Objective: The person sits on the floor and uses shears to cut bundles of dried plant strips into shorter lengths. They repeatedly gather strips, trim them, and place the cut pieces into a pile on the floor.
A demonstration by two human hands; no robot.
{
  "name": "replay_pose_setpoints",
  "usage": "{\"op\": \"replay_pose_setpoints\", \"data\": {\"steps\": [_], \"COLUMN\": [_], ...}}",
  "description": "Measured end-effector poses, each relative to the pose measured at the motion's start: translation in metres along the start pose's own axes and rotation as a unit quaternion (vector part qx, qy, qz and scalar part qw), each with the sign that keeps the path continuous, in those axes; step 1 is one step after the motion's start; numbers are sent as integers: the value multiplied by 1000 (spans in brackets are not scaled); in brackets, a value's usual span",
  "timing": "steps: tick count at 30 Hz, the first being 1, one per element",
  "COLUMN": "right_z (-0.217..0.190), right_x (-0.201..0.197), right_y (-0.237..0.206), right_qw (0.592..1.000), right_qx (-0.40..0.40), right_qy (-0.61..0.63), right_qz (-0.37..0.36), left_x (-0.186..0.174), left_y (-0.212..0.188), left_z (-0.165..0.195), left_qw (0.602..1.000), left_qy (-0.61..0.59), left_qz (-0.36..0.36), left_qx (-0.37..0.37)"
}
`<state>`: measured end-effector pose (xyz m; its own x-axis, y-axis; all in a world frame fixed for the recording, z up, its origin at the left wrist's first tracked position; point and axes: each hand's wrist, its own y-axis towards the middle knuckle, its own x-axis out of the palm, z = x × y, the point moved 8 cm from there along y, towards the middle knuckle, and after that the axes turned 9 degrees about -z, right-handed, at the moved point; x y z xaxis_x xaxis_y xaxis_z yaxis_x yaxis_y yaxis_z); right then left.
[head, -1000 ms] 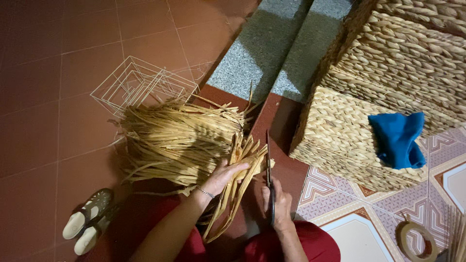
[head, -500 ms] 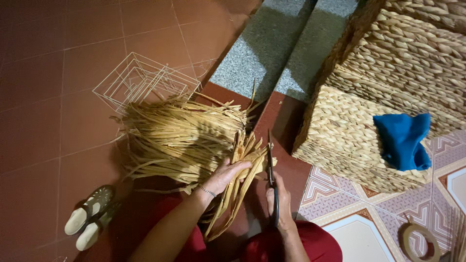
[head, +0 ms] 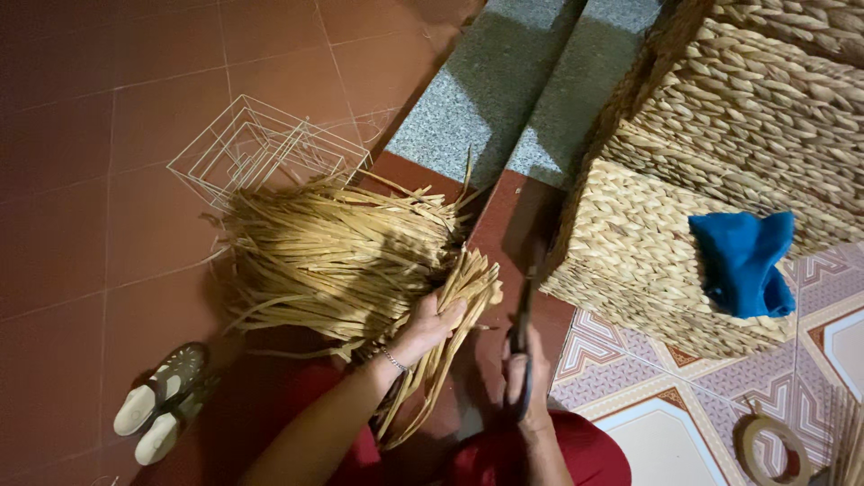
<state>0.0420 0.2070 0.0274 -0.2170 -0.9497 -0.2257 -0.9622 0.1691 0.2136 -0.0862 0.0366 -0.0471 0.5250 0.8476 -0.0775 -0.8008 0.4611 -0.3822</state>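
The left hand [head: 430, 326] grips a bundle of dried straw strips [head: 441, 360] just beside the big straw pile [head: 333, 256] on the floor. The right hand [head: 526, 382] is wrapped around dark scissors [head: 522, 324], tips up. Best hold the strips taut and ends even, fingers away from the blades.

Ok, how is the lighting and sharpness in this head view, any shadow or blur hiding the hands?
Head view: dim, warm light, corners darker; the straw bundle and woven baskets are sharp. The left hand is lit and clear on the strands. The right hand and the scissors sit in shadow, so the blades are hard to make out. No glare; slight wide-angle tilt.
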Motion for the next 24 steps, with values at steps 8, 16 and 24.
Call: {"op": "replay_pose_setpoints", "data": {"steps": [8, 16, 24], "right_z": [-29, -43, -38], "right_x": [22, 16, 15], "right_y": [8, 11, 9], "right_qw": [971, 961, 937], "right_qx": [-4, 34, -7], "right_qy": [-236, -272, -349], "right_qz": [-25, -25, -6], "left_x": [9, 21, 13], "left_y": [10, -2, -1], "left_z": [-11, -1, -2], "left_qw": [989, 975, 966], "left_qy": [137, 133, 172], "left_qz": [42, 25, 67], "left_qx": [49, 175, 180]}}
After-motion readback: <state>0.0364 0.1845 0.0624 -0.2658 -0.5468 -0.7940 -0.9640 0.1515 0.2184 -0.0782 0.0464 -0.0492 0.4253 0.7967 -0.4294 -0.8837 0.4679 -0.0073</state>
